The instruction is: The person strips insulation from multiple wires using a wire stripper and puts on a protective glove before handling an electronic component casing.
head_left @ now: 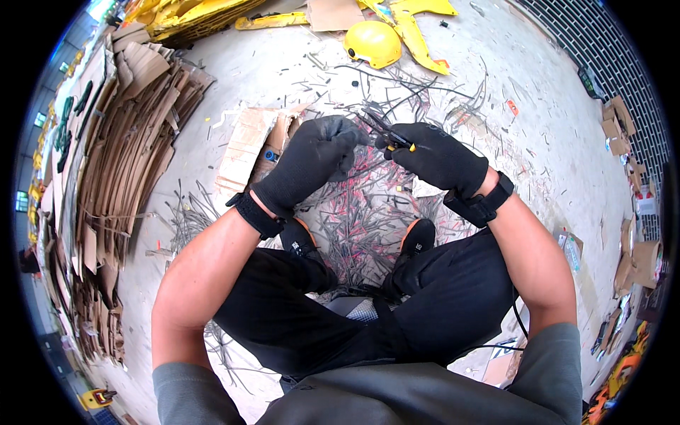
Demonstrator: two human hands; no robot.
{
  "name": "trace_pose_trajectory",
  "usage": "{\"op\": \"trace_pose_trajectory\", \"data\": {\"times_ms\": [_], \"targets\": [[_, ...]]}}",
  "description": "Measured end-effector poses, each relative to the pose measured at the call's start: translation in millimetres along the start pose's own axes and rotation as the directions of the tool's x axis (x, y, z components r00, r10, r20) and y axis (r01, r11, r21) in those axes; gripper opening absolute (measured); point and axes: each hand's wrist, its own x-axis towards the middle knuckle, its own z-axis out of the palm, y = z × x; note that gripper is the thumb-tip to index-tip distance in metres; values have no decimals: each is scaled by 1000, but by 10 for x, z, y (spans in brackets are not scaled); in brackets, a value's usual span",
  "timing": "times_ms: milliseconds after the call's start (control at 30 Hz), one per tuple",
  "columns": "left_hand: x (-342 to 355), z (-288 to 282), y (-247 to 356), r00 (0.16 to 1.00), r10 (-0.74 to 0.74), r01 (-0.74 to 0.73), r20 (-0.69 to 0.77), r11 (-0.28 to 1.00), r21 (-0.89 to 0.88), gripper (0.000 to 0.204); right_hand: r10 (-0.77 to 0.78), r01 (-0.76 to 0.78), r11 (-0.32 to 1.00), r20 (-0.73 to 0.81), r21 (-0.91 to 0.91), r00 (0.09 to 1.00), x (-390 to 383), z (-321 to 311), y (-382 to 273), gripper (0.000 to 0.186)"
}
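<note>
My left hand (312, 157), in a black work glove, is closed, with its fingertips pinched together near the pliers' jaws. Whatever it may hold is too small or hidden to make out. My right hand (438, 157), gloved in black too, is wrapped round a pair of dark pliers (388, 133) with yellow on the handles. The jaws point up and left, toward my left fingertips. Below both hands, cut bits of grey, black and pink cable (361, 219) litter the floor between my shoes.
A torn cardboard box (244, 145) with a small blue item lies left of my hands. Flattened cardboard (134, 134) is stacked high along the left. Ahead are a yellow helmet (372, 44) and yellow plastic panels (414, 32). Cardboard boxes (635, 265) stand at the right.
</note>
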Motion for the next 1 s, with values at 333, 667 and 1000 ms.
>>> {"op": "trace_pose_trajectory", "data": {"times_ms": [333, 667, 1000], "targets": [[-56, 9, 110, 992, -28, 35, 124, 998, -51, 28, -4, 4, 1000, 8, -14, 1000, 7, 16, -116, 21], [-21, 24, -36, 998, -5, 10, 69, 997, -73, 24, 59, -63, 996, 68, 61, 996, 22, 98, -58, 24], [1, 118, -86, 1000, -4, 8, 28, 985, -170, 24, 70, -73, 994, 30, 82, 997, 20, 158, -136, 26]]}}
